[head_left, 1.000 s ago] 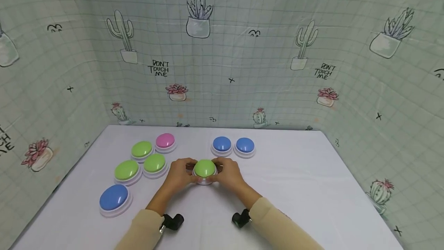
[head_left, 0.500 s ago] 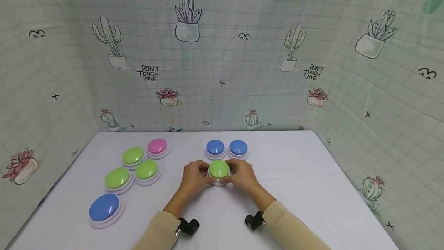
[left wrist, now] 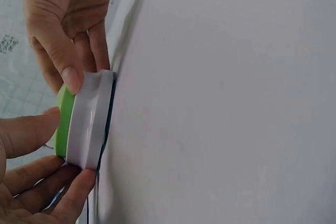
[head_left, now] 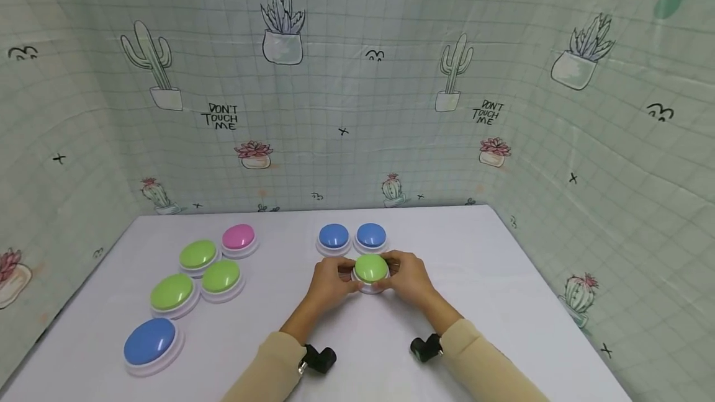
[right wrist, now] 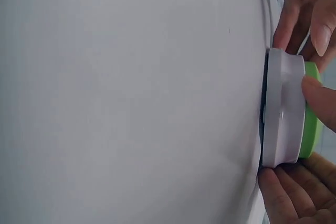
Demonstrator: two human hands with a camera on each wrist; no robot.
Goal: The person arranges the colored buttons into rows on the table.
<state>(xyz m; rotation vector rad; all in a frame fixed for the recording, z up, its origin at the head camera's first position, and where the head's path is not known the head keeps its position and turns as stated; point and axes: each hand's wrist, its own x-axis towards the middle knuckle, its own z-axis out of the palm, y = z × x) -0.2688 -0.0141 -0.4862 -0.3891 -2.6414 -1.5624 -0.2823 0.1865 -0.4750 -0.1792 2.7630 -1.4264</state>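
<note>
A green buzzer button (head_left: 371, 268) with a white round base stands upright between both hands, in front of the right one of two blue buzzer buttons (head_left: 334, 236). My left hand (head_left: 328, 281) holds its left side, fingers against the base; in the left wrist view the left thumb (left wrist: 31, 132) lies near the green dome. From the other side my right hand (head_left: 412, 278) holds it, with the right thumb (right wrist: 321, 100) on the base in the right wrist view. The base is at the table surface; whether it touches is hard to tell. Finger parts behind it are hidden.
At the left of the white table (head_left: 480, 327) stand a pink button (head_left: 238, 237), a far green button (head_left: 198, 254), a middle green button (head_left: 221, 276), a left green button (head_left: 172, 292) and a large blue button (head_left: 149, 341). Printed cloth (head_left: 313, 98) surrounds the table's back and sides.
Both hands have moved right together with the green buzzer button, from left of the two blue ones to in front of the right one. The head view has shifted; the other buttons stay put.
</note>
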